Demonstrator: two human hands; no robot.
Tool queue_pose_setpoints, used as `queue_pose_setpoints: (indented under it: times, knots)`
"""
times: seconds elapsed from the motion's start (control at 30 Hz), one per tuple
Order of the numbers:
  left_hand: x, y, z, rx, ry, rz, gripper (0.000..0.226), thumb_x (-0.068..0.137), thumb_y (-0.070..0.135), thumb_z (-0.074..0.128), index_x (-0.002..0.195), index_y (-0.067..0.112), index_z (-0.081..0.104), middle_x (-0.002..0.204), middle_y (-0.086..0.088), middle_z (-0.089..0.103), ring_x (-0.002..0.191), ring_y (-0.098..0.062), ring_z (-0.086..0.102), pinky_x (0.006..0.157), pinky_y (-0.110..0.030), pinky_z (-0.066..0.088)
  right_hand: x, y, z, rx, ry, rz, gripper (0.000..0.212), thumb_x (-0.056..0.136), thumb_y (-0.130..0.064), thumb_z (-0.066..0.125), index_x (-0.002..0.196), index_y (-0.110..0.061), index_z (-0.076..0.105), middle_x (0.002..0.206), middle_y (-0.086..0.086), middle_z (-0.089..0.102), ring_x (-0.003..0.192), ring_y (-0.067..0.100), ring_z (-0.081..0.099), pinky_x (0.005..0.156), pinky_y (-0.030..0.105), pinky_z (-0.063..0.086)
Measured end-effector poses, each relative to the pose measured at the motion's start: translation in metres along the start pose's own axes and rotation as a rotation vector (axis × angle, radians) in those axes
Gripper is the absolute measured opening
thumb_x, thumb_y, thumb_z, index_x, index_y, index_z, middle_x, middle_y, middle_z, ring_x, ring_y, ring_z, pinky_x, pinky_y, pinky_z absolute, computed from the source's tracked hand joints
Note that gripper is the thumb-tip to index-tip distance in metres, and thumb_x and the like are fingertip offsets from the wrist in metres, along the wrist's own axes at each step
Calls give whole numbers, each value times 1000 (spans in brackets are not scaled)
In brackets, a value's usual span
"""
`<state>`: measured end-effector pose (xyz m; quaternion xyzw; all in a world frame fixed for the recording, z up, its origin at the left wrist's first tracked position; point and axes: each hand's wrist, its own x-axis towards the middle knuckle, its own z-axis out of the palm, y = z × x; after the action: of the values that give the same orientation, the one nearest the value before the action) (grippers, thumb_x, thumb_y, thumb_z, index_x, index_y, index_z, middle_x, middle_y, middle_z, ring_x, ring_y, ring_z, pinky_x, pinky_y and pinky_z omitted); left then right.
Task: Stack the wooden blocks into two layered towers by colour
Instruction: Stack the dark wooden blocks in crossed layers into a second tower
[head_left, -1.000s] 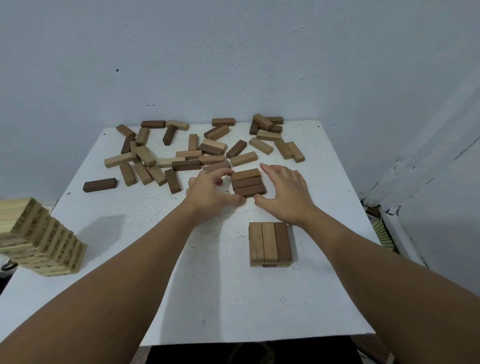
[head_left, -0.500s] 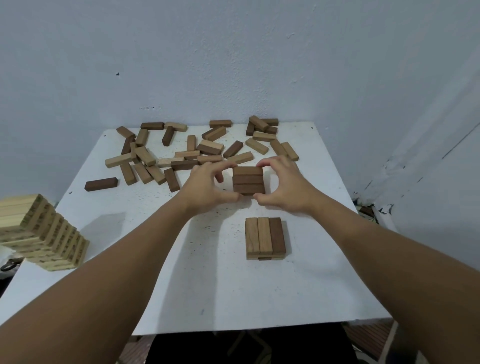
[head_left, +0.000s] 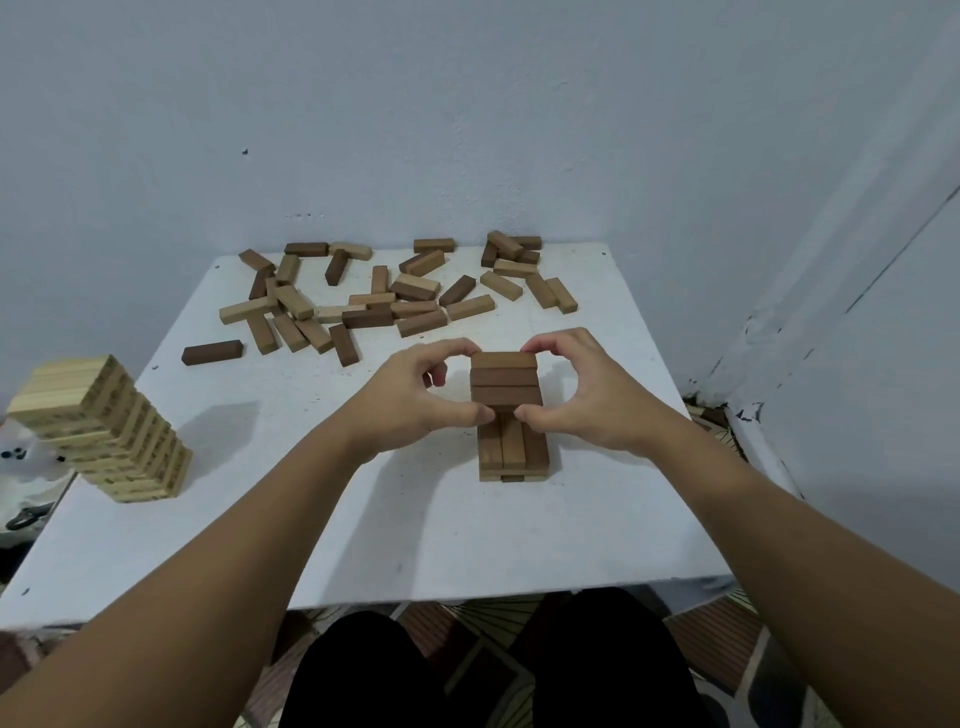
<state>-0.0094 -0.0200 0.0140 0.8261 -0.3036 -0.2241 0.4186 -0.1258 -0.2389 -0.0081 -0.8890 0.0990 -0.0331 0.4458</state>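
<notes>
Above the near-centre of the white table (head_left: 415, 530), a set of 3 dark blocks (head_left: 505, 383), pressed side by side into 1 flat layer, is held between the left hand (head_left: 415, 397) and the right hand (head_left: 582, 395). Each hand pinches an end of the set, fingers curled over the far edge and thumbs at the near edge, the 2 thumb tips almost meeting beneath it. A second ago the same 3 blocks lay on the table surface, farther from the person, with the hands closing in on them; half a second ago they were gripped at table level; now they have been lifted and carried to a position over the far part of the brown tower base (head_left: 514, 451). The top layer of this base shows 3 blocks running toward the viewer, so the carried layer lies crosswise to it. Whether the set already touches the base or is held just above it cannot be told, since the thumbs hide the join. The change indicates that the next layer of the brown tower is about to be seated. The pale tower (head_left: 106, 431) stands many layers high at the left edge. The loose blocks (head_left: 395, 296), pale brown and dark brown alike, remain scattered along the far side, so much stacking is judged to remain.
</notes>
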Motion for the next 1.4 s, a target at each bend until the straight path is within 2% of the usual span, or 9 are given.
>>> queue_pose_setpoints:
  times: [0.17,0.37,0.5,0.87,0.93,1.03,1.17,1.3,1.4]
  knots:
    - [-13,-14,18,-41,-29,-12,63,69,45,91,127,47,64,96,8,46,93,-12,48,80,-30,38,-25,10,7,9,-12,29,61,80,-37,85,130,-44,51,139,-17,39,128,3,40,84,8,36]
    - [-25,-16,23,-43,-21,-12,66,66,46,89,127,48,64,99,7,47,96,-14,48,81,-31,39,-37,10,10,13,-26,26,63,81,-37,85,133,-42,50,139,-15,40,129,6,40,92,15,34]
    - [-28,-16,23,-61,-5,-15,63,72,38,92,127,48,64,100,5,46,94,-15,48,82,-33,42,-38,8,12,61,-23,32,62,82,-33,85,133,-39,50,137,-13,41,128,7,42,89,10,35]
    - [-34,-23,32,-146,0,-50,62,74,28,93,125,49,65,104,3,46,89,-15,46,78,-29,43,-40,14,17,86,-48,57,62,79,-37,87,128,-45,51,138,-14,38,134,8,40,93,20,40]
    - [-35,-25,34,-163,1,-55,63,74,27,93,126,48,65,108,2,49,89,-15,48,78,-28,44,-41,16,19,93,-68,63,63,78,-39,87,128,-48,49,139,-13,36,134,11,39,99,26,44]
    - [-38,-26,35,-214,-18,-72,75,71,28,95,133,52,60,116,2,51,94,-16,49,81,-27,43,-45,21,23,100,-102,75,74,75,-44,88,134,-53,45,141,-13,34,138,12,36,114,40,42]
    - [-41,-31,37,-253,-31,-104,98,64,31,99,145,50,47,122,3,51,103,-15,50,83,-26,42,-53,25,28,170,-34,81,94,78,-47,87,153,-49,30,150,-15,30,142,4,29,114,34,34]
    - [-42,-39,38,-382,42,-113,89,48,40,100,127,38,60,112,0,53,99,-17,51,86,-28,44,-54,28,38,299,124,69,68,91,-48,73,149,-38,40,146,-14,39,139,3,36,115,34,37]
    - [-43,-40,39,-449,83,-111,75,43,42,100,105,22,63,94,-1,47,82,-14,44,75,-28,42,-54,29,48,322,272,29,38,88,-51,55,122,-35,52,128,-9,52,126,10,48,109,34,43]
